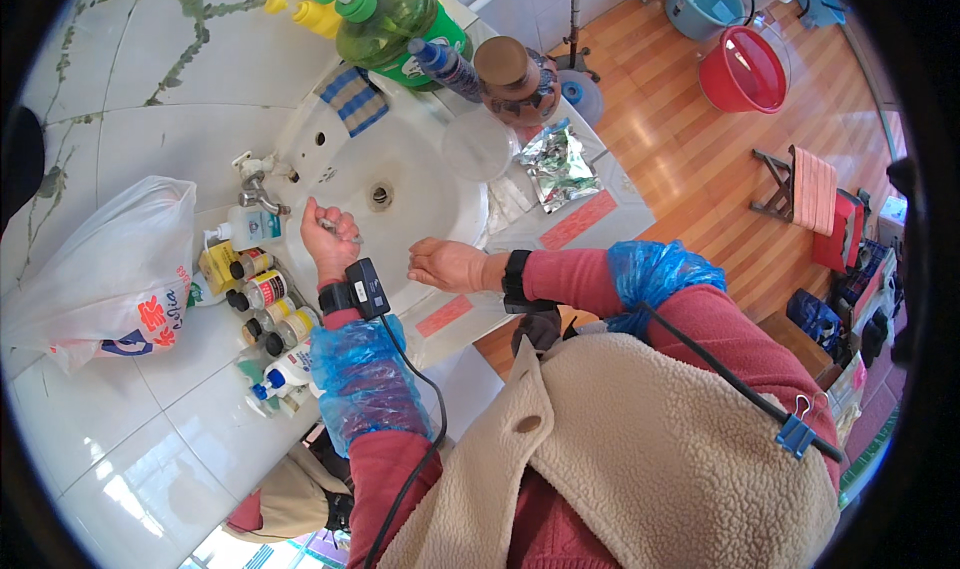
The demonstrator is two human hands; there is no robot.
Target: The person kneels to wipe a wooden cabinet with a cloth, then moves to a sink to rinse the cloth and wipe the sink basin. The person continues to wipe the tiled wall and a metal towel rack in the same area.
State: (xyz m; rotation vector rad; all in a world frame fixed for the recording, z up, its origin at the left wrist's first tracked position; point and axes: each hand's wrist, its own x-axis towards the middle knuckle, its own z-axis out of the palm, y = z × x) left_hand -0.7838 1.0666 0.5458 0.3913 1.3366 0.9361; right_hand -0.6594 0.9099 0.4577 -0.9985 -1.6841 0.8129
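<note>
Over the left rim of a white washbasin (420, 156), my left hand (330, 243) is curled palm up around a small greyish, shiny thing (328, 226) that I cannot identify. My right hand (444, 263) is over the basin's near side, a short way to the right of my left hand, its fingers bent; its palm is hidden. The two hands are apart. A metal tap (259, 194) is on the wall side just beyond my left hand. The drain (381, 196) shows in the basin. A blue striped cloth (354, 100) hangs on the far rim.
Left of the basin stand a pump bottle (255, 228), several small bottles (266, 290) and a white plastic bag (112, 269). Beyond it are a large green bottle (390, 29), a brown-lidded jar (517, 81), a clear round lid (478, 146) and a foil packet (562, 165). A red bucket (742, 70) is on the floor.
</note>
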